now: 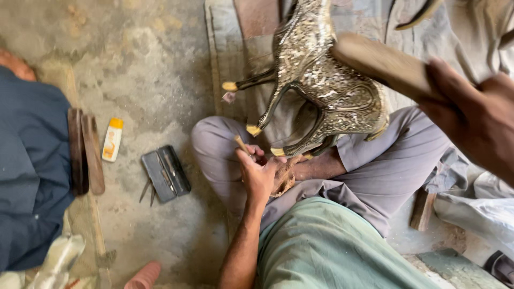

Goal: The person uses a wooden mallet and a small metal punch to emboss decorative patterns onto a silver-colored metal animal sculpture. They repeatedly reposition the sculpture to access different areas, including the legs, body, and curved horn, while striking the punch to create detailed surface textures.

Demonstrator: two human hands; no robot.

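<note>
Rough concrete floor [155,69] filled the frame's left. Your left hand [259,174], centre frame, clenched a thin punch [242,144] beneath the ornate metal animal figure [326,80], upper centre. Your right hand [471,115], raised at right edge, gripped a blurred wooden mallet [383,64].

A single view is given, taken from a camera worn on the head and aimed steeply down over the lap toward the floor [155,69]. The left hand [259,174] is seen near the middle, close below; the right hand [474,120] is caught very near at the right edge, blurred. No second view is supplied.
</note>
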